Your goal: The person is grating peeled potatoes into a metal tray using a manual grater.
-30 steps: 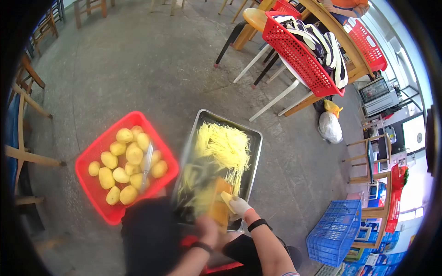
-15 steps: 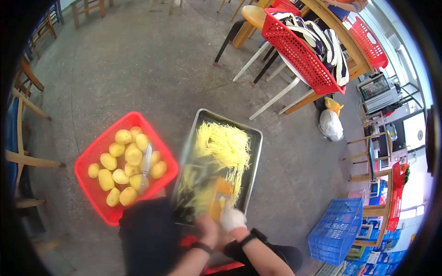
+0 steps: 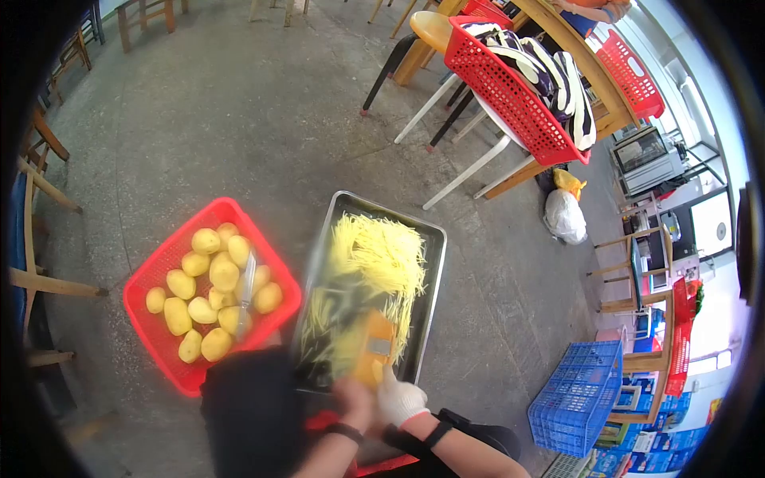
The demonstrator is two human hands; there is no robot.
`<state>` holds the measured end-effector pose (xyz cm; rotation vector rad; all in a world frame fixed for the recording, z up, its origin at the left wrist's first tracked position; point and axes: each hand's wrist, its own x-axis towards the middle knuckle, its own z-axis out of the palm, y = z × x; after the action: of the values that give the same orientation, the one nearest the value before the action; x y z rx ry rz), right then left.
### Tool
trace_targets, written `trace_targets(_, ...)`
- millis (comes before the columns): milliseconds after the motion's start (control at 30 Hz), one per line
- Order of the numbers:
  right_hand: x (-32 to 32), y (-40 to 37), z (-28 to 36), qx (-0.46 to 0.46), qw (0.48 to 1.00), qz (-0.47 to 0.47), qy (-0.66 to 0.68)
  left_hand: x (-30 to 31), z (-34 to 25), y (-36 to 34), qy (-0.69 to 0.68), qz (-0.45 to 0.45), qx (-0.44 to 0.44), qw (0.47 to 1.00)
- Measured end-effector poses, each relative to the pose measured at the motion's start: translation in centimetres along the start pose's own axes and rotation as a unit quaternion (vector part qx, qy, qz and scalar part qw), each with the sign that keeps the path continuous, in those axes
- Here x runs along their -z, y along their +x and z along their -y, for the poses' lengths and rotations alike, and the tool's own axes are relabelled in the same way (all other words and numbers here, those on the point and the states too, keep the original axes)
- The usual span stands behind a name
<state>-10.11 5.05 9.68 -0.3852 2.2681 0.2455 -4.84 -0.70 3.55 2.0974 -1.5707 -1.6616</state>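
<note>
An orange grater (image 3: 374, 344) with a metal blade is tilted over the metal tray (image 3: 439, 271), which holds a heap of pale yellow potato shreds (image 3: 382, 255). My left hand (image 3: 355, 400), bare and slightly blurred, is closed around the grater's near end. In a white glove, my right hand (image 3: 401, 397) is closed at the grater's face, with a small yellow piece of potato (image 3: 378, 371) showing at its fingertips. To the left stands a red basket (image 3: 159, 354) of peeled potatoes (image 3: 225, 272). A knife (image 3: 249, 285) lies on top of them.
A red basket of striped, partly peeled eggplants (image 3: 550, 76) rests on a stool beside a wooden table. A blue crate (image 3: 578, 390) stands at the right, and a white bag (image 3: 566, 217) lies on the floor. At the top right is another person's arm (image 3: 586, 11).
My gloved hand has drawn slightly down toward the grater's near end, uncovering more of the blade. The whole view has shifted a little.
</note>
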Motion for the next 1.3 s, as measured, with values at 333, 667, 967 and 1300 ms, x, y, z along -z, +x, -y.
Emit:
trace_targets(333,0.8,11.0,0.1,0.021,0.998,-0.027,0.050,-0.8,0.3,0.3,-0.050,0.001,0.007,0.999)
trace_targets(667,-1.9,7.4,-0.8,0.078,0.991,-0.078,0.071,-1.1,1.4,0.9,-0.021,-0.018,0.004,1.000)
trace_targets(967,-0.2,5.6,-2.0,0.119,0.989,-0.057,0.060,-0.2,-0.5,0.0,-0.010,0.017,-0.014,1.000)
trace_targets(1300,-1.0,12.2,-0.4,0.025,0.990,-0.115,0.074,-0.8,1.2,0.6,0.010,0.011,-0.004,1.000)
